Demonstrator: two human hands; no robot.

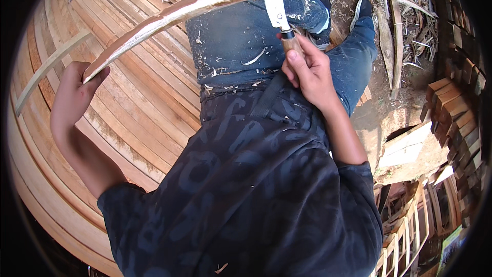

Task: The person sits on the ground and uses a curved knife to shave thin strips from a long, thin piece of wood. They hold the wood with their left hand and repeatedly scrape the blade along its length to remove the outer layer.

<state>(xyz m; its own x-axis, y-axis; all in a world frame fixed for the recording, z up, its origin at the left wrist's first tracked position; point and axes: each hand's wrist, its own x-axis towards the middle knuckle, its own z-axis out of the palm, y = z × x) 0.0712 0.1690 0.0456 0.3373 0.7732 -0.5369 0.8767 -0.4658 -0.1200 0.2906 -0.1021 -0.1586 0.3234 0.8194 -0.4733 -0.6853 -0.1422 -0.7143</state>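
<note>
My left hand [77,92] is closed round the near left end of a long wooden strip [202,4]. The strip runs across above my thighs toward the far right, one face reddish brown and one edge pale. In my right hand [310,66] is a knife [275,5] with a broad, slightly curved blade and a wooden handle [291,44] with a dark collar. My fingers wrap the handle, thumb along it. The blade crosses the strip near its middle and appears to touch it.
Many planks [138,92] lie side by side on my left, with a loose narrow strip [51,66] on top. Shavings cling to my jeans [230,36]. To the right are scattered wood scraps [415,41], stacked wood pieces [453,107], and a slatted wooden frame [410,225].
</note>
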